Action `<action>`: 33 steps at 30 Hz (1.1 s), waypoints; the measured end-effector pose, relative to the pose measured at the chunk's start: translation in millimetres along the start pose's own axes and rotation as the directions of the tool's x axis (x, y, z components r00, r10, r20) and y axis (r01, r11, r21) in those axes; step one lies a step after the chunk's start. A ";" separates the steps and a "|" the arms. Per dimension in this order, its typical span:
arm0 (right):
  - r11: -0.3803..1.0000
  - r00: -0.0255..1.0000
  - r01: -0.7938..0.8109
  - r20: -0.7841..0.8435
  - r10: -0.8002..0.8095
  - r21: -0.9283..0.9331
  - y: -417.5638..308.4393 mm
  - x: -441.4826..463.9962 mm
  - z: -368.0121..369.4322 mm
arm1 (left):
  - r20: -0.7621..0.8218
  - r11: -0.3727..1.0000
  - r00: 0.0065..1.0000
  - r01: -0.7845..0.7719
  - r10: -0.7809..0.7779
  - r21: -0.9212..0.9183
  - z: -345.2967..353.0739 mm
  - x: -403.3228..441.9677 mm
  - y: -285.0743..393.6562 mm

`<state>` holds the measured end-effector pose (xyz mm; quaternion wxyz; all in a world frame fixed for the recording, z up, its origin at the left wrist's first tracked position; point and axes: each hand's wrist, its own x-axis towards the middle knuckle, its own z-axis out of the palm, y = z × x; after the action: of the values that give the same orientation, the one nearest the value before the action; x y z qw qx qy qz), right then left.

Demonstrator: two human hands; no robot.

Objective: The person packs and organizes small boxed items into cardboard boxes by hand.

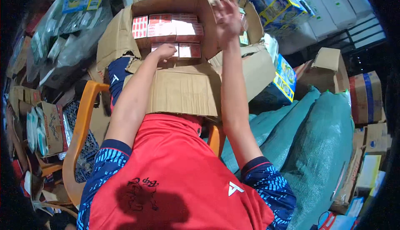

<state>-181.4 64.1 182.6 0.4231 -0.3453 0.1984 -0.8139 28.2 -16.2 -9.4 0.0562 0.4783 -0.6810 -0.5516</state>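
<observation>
While an orange chair [82, 130] sits at left, left hand [165, 52] has fingers curled at the red-and-white packs [161, 30] inside the cardboard box [183, 92]; can't tell if gripping. Right hand [227, 19]: fingers spread, near another box [253, 26], far side. Green sacks [323, 142] near right.

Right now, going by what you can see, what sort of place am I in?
Probably a storeroom or the back of a shop: there's an open cardboard box with red-and-white packs inside, big green sacks beside you, and brown boxes stacked on the right.
</observation>
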 end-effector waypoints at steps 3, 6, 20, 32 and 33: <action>0.994 0.924 -0.099 -0.373 0.079 -0.036 3.8 36.7 -92.9 | -0.018 0.999 1.000 0.005 -0.005 0.043 -1.7 -11.3 13.5; 0.841 0.725 -0.518 -0.602 0.335 -0.156 22.2 47.2 -172.4 | 0.043 0.997 0.999 -0.019 0.015 0.081 -2.4 -3.0 15.5; -0.494 0.910 -0.390 -0.408 -0.076 -0.777 63.3 107.8 -229.6 | -0.182 0.976 0.974 -0.162 0.134 -0.149 26.7 2.8 2.7; -0.275 0.872 -0.489 -0.462 -0.160 -0.828 105.6 121.5 -266.8 | -0.061 0.927 0.996 0.039 -0.066 -0.372 16.6 -6.9 15.2; -0.365 0.894 -0.448 -0.425 -0.146 -0.817 104.4 118.5 -271.2 | -0.074 0.926 0.996 0.015 -0.046 -0.377 17.4 -3.5 12.6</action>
<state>-369.6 -84.2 -20.2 0.0236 -0.3520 0.8942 -0.2758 12.2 -2.4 -4.3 0.1657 0.4912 -0.5525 -0.6527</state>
